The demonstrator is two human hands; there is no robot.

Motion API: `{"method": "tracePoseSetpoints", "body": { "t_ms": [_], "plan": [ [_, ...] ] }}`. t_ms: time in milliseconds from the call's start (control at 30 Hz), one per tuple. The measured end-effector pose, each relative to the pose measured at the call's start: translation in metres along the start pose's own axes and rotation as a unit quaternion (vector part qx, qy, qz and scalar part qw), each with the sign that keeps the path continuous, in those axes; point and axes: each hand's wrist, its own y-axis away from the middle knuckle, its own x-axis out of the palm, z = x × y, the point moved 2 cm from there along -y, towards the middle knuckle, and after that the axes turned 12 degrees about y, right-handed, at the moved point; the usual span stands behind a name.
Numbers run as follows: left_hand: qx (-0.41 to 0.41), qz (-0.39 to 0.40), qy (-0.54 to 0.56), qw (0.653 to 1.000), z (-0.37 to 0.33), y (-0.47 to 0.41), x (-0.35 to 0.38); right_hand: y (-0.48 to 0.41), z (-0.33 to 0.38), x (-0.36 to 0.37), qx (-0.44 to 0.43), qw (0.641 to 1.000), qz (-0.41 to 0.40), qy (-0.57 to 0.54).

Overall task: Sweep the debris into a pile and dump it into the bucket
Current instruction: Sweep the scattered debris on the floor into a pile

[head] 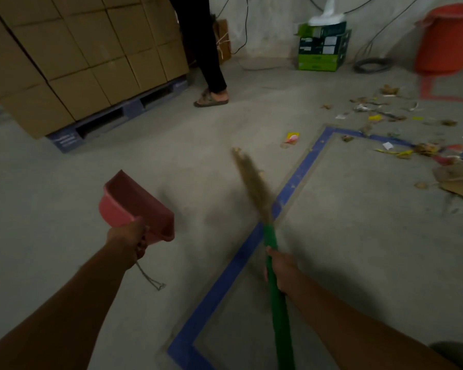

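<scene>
My left hand (130,237) grips the handle of a pink dustpan (134,202), held above the concrete floor with its mouth facing away from me. A string loop hangs below that hand. My right hand (281,271) grips the green handle of a broom (253,182); its straw head points up and forward, off the floor. Debris (380,116) of paper scraps, dry leaves and cardboard lies scattered at the right, across a blue tape line (300,174). A yellow wrapper (292,137) lies alone, closer in. The orange bucket (447,41) stands at the far right by the wall.
Stacked cardboard boxes (78,54) on a blue pallet fill the left. A person's leg in a sandal (211,97) stands beside them. Green boxes (321,49), loose cables and a coiled hose (372,65) sit along the back wall.
</scene>
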Motion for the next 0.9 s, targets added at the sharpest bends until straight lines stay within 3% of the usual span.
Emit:
{"method": "tracePoseSetpoints", "body": {
  "t_ms": [100,200,333,467,533,700,900],
  "plan": [
    [0.001,0.015,-0.004,1.000,-0.001,0.002,0.016,0.002,0.009,-0.011,-0.021,0.995,-0.089,-0.048],
    [0.006,0.035,-0.002,0.999,-0.003,0.000,0.037,0.006,0.018,-0.017,-0.078,0.991,-0.101,-0.040],
    [0.003,0.053,-0.011,0.999,-0.005,-0.005,0.068,-0.003,0.021,-0.010,-0.110,0.993,-0.028,0.034],
    [0.002,0.077,-0.029,0.997,-0.005,-0.012,0.103,-0.009,0.013,-0.019,-0.012,0.993,0.090,0.075],
    [0.004,0.095,-0.034,0.995,-0.003,-0.018,0.121,-0.015,0.005,-0.033,0.018,0.992,0.102,0.074],
    [0.006,0.138,-0.049,0.989,0.002,-0.035,0.171,-0.048,0.006,-0.068,0.035,0.995,-0.041,-0.079],
    [0.037,0.162,-0.050,0.985,0.010,-0.052,0.235,-0.074,0.023,-0.100,-0.019,0.959,-0.261,-0.105]
  ]
}}
